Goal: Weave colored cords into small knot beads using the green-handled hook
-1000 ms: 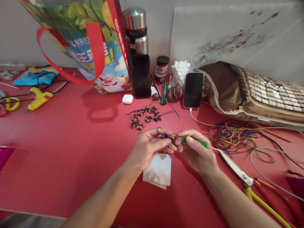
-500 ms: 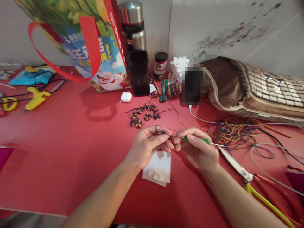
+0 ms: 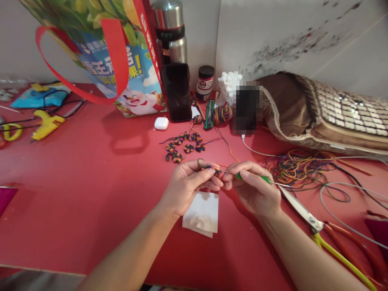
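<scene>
Between the thumb and fingers of my left hand [image 3: 189, 182] is a small multicoloured crochet piece [image 3: 217, 171], mostly covered by the fingers. My right hand [image 3: 253, 188] grips the green handle of a crochet hook [image 3: 261, 178]. Its thin metal shaft points left to the crochet piece; whether the tip sits in a stitch is too small to tell. Beyond the hands lie several small crocheted rounds [image 3: 188, 149] in the same dark, orange and pink yarn. A folded white paper [image 3: 200, 214] lies just below my hands.
Scissors [image 3: 315, 224] and a loose yarn tangle [image 3: 298, 171] lie at the right. A yarn ball [image 3: 222, 114], green cutter [image 3: 209, 115], phone [image 3: 176, 93] and white earphone case [image 3: 161, 123] stand or lie behind. A gift bag [image 3: 133, 76] and yellow glue gun [image 3: 47, 124] are left.
My right hand and the hook have shifted slightly right, away from the crochet piece. More of the piece shows at my left fingertips; the left hand is nearly still.
</scene>
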The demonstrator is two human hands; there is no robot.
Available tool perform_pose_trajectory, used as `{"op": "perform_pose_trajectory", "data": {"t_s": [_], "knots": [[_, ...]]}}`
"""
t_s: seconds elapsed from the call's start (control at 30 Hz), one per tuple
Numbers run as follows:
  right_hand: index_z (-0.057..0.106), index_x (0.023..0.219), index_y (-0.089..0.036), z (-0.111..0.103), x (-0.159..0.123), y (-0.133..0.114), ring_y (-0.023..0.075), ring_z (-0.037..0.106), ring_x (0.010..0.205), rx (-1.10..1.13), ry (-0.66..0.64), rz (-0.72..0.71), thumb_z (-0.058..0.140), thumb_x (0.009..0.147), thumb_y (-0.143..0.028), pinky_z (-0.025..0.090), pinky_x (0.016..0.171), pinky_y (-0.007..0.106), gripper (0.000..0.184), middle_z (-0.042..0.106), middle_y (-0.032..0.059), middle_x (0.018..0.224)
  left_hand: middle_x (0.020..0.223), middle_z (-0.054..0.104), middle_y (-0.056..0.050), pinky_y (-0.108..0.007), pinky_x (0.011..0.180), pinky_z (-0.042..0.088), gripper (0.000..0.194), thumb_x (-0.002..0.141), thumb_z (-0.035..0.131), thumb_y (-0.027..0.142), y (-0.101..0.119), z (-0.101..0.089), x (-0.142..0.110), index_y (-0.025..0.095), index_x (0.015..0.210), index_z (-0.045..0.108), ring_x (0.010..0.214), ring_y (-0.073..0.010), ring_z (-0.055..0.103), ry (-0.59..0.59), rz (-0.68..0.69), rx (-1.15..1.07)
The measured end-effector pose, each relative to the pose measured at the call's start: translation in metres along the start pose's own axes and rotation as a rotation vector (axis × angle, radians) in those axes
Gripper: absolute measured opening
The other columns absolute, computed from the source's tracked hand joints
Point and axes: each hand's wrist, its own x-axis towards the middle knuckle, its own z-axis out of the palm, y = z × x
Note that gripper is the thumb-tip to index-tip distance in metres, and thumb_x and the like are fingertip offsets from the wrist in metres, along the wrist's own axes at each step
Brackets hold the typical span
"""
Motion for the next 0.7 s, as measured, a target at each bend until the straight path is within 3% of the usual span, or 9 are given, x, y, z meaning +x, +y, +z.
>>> {"op": "perform_pose_trajectory", "data": {"t_s": [0.7], "knots": [[0.085, 0.088, -0.022, -0.0029, 0.0006, 0.0003, 0.0192, 0.073, 0.062, 0.006, -0.016, -0.006, 0.078, 0.088, -0.026, 0.061, 0.06, 0.034, 0.008, 0.083, 0.0061, 0.08, 0.068, 0.08, -0.006, -0.016, 0.06, 0.059, 0.023, 0.071, 0.096, 0.028, -0.0007, -0.0006, 0.001, 0.014, 0.084, 0.083, 0.057, -0.0124, 0.075, -0.007, 0.002, -0.024]]}}
